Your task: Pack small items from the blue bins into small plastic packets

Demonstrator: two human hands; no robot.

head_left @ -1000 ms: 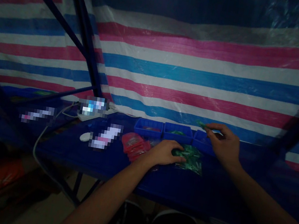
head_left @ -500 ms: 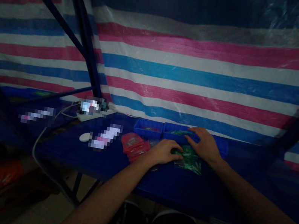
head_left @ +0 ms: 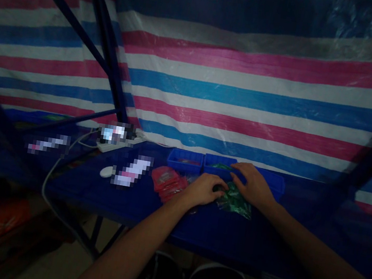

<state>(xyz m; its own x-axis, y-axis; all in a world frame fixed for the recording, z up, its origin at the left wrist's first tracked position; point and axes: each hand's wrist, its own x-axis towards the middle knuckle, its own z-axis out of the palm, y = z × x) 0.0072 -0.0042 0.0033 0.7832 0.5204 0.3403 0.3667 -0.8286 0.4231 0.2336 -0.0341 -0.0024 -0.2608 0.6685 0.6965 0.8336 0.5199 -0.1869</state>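
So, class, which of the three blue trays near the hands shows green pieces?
The middle tray: green pieces show inside it, whereas the left tray shows reddish contents, and the right hand hides much of the right tray.

Striped blue, white and pink sheeting point(head_left: 250, 98) is hanging across the far side and left. Dark posts point(head_left: 99, 3) are slanting at left and right. A blue table point(head_left: 118, 202) is standing before the sheeting, pale floor point(head_left: 62, 261) showing beneath. Dim light is leaving the near side in shadow.
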